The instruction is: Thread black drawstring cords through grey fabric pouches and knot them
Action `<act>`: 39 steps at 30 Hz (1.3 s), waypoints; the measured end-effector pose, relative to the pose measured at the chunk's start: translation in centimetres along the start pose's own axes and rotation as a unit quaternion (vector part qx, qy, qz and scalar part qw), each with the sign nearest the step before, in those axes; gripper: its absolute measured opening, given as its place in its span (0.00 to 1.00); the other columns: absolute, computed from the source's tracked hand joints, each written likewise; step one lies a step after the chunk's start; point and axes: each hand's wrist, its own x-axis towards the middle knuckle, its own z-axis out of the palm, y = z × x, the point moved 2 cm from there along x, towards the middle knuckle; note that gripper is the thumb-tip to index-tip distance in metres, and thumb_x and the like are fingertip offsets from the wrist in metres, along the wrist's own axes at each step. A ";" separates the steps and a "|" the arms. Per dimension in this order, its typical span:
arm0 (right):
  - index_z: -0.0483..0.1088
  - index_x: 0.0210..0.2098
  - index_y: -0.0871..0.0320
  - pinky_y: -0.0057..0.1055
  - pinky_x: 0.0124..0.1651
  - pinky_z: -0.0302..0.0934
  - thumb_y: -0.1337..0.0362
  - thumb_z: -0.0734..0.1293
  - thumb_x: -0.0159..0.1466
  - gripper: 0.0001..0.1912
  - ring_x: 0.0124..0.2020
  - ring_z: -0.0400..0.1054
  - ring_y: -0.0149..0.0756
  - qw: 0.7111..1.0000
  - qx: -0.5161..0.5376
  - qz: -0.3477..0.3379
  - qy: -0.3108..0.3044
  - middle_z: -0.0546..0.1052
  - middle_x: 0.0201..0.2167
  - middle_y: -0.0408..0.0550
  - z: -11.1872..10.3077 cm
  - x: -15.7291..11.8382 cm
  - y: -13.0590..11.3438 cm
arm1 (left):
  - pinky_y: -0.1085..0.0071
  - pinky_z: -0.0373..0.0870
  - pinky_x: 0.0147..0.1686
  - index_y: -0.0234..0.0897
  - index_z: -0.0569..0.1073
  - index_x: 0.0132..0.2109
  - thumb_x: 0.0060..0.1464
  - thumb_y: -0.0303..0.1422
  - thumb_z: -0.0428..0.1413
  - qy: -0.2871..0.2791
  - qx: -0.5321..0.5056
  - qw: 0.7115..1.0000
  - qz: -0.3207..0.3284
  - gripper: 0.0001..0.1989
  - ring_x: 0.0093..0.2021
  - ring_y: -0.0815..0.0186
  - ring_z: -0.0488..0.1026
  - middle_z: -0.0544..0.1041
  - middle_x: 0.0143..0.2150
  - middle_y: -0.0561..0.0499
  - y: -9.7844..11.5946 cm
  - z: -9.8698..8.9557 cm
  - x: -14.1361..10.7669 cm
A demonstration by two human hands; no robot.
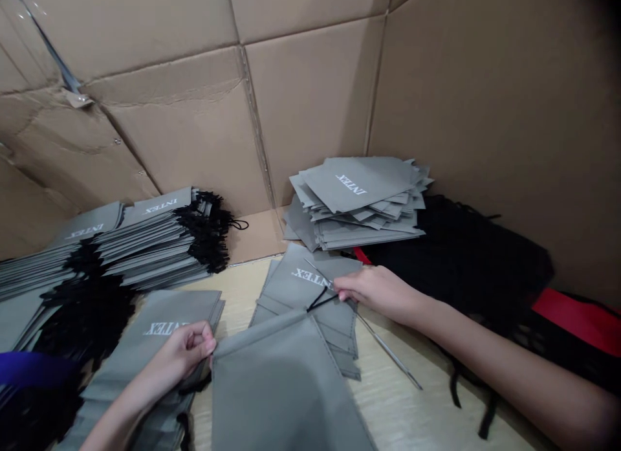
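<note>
Left hand [182, 355] pinching gray INTEX bag [194, 302], right hand [378, 292] gripping thin metal rod [391, 354], black cord [320, 299] just beside, tabletop [402, 412] below

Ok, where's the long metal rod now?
In the head view, the metal rod lies under the right hand, across a grey INTEX bag, ending on the pale tabletop.

"What colours lie under your right hand [381, 292]?"
"A grey bag [286, 296], white INTEX lettering [308, 277], a black cord [317, 300]."
"Beyond it?"
"Black cloth [460, 263], then red cloth [577, 318]."
"Left of your left hand [187, 354]?"
"A purple patch [29, 367]."
</note>
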 end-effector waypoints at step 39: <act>0.65 0.26 0.58 0.30 0.40 0.55 0.74 0.59 0.62 0.10 0.35 0.58 0.35 0.991 0.067 -0.075 0.085 0.69 0.31 0.45 2.9 0.9 0.1 | 0.79 0.49 0.17 0.37 0.59 0.26 0.49 0.55 0.50 -0.041 0.045 0.997 0.057 0.24 0.17 0.75 0.56 0.63 0.18 0.57 -1.1 0.2 0.4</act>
